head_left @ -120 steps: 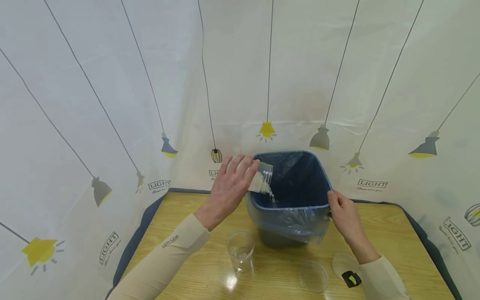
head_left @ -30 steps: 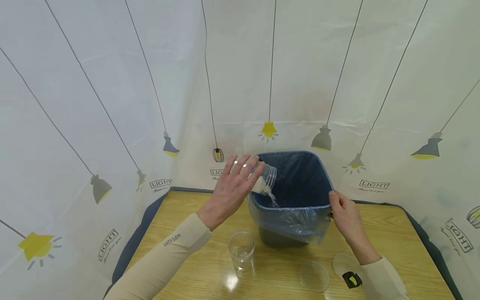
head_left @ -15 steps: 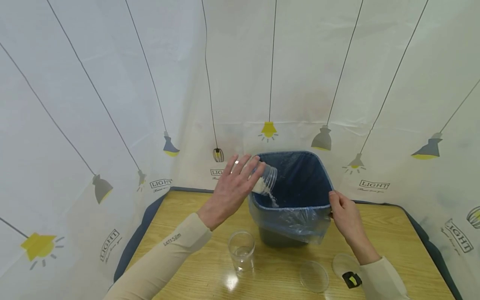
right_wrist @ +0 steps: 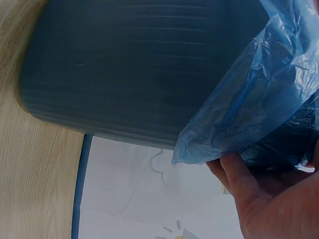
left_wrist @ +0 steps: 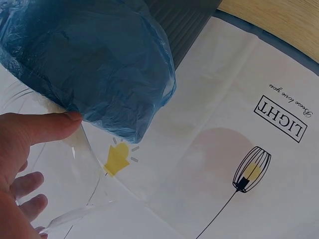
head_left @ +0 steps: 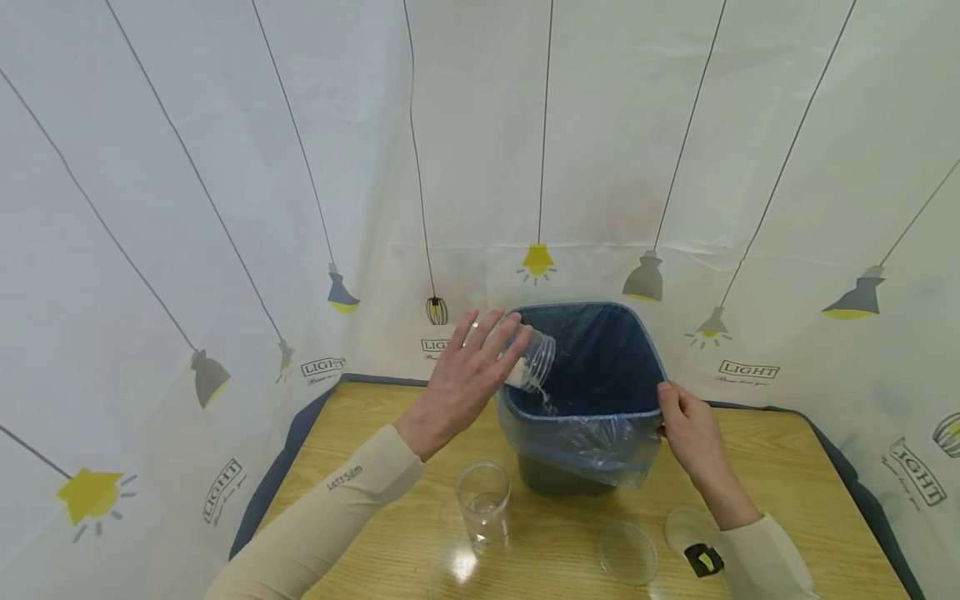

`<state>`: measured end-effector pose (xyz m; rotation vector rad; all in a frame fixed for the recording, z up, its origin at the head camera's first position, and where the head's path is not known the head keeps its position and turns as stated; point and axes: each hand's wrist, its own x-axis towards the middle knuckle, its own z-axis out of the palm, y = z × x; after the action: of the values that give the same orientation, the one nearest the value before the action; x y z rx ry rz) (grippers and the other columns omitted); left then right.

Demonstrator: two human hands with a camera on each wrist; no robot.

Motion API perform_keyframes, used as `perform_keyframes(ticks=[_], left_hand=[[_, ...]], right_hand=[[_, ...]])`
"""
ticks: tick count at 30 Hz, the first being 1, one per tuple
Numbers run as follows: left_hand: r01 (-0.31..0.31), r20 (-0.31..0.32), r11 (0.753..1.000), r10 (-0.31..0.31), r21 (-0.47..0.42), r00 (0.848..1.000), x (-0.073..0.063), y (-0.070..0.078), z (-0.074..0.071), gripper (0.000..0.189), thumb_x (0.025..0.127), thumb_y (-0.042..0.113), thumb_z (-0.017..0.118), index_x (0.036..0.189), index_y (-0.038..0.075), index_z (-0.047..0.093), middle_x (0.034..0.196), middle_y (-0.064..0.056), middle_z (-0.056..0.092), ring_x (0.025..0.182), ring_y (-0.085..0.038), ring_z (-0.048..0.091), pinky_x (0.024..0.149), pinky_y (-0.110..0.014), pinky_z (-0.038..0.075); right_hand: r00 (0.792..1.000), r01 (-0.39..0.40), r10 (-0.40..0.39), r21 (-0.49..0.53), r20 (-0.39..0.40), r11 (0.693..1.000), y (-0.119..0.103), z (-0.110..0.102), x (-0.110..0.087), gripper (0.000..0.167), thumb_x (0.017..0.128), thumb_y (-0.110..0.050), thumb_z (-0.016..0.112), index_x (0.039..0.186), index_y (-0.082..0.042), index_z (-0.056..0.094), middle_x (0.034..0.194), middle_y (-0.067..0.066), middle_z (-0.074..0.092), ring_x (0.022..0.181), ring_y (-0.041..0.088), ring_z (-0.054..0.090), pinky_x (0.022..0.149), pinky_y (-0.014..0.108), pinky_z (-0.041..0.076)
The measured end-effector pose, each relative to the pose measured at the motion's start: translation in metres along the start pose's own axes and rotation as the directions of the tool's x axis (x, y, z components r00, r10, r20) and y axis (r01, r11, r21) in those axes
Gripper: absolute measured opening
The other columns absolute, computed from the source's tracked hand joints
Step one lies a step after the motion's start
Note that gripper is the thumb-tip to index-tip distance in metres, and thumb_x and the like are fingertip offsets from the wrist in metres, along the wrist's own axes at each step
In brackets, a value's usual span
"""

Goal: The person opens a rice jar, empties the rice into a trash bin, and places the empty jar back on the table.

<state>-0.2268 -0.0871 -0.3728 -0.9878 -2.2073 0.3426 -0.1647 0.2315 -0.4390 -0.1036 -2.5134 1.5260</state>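
Note:
My left hand (head_left: 463, 379) grips a clear plastic jar (head_left: 536, 360), tilted with its mouth over the near left rim of a trash can (head_left: 564, 475). White grains trickle from the jar into the can. In the left wrist view the thumb and fingers wrap the jar's clear wall (left_wrist: 75, 169), beside the blue bag. A translucent blue trash bag (head_left: 611, 446) lines the can and folds over its rim. On the can's right side, my right hand (head_left: 693, 433) pinches the rim and bag. The right wrist view has its fingers under the bag's hanging edge (right_wrist: 214, 134).
A clear, open container (head_left: 483, 504) stands on the wooden table (head_left: 390, 533) in front of the can. Two clear round lids (head_left: 627, 554) lie to its right. By my right sleeve is a small black and yellow item (head_left: 703, 559). Printed white curtain (head_left: 480, 150) surrounds the table.
The jar has tipped a little further and holds less white material, and the falling stream has thinned. My left hand has shifted slightly right; the right hand stays on the rim.

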Motion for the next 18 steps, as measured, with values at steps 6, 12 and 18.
perform_keyframes(ticks=[6, 12, 18], left_hand=[[-0.009, 0.020, 1.000, 0.009, 0.010, 1.000, 0.0004, 0.0000, -0.0013, 0.069, 0.093, 0.004, 0.075, 0.155, 0.012, 0.045, 0.156, -0.013, 0.045, 0.147, -0.034, 0.036, 0.126, -0.053, 0.014], [-0.018, 0.032, 1.000, 0.018, 0.004, 0.999, 0.0008, 0.0000, -0.0032, 0.071, 0.092, 0.005, 0.076, 0.155, 0.012, 0.044, 0.157, -0.013, 0.045, 0.147, -0.035, 0.036, 0.126, -0.052, 0.014], [-0.027, 0.039, 1.000, 0.027, 0.007, 0.999, 0.0020, -0.0005, -0.0038, 0.071, 0.092, 0.007, 0.076, 0.155, 0.012, 0.044, 0.157, -0.013, 0.045, 0.147, -0.034, 0.036, 0.126, -0.052, 0.014]], right_hand=[[1.000, 0.002, -0.002, 0.002, -0.004, 1.000, -0.0001, 0.0003, 0.0005, 0.047, 0.112, -0.038, 0.036, 0.085, -0.002, 0.051, 0.075, 0.006, 0.050, 0.073, 0.019, 0.057, 0.068, 0.027, 0.057], [1.000, -0.001, 0.001, 0.002, -0.001, 1.000, -0.0002, -0.0001, 0.0009, 0.047, 0.112, -0.038, 0.036, 0.090, -0.001, 0.055, 0.079, 0.009, 0.053, 0.075, 0.018, 0.057, 0.069, 0.026, 0.057], [1.000, -0.006, 0.006, 0.002, -0.002, 1.000, -0.0005, -0.0004, 0.0008, 0.047, 0.112, -0.037, 0.036, 0.092, 0.000, 0.056, 0.078, 0.007, 0.052, 0.074, 0.015, 0.057, 0.068, 0.024, 0.056]])
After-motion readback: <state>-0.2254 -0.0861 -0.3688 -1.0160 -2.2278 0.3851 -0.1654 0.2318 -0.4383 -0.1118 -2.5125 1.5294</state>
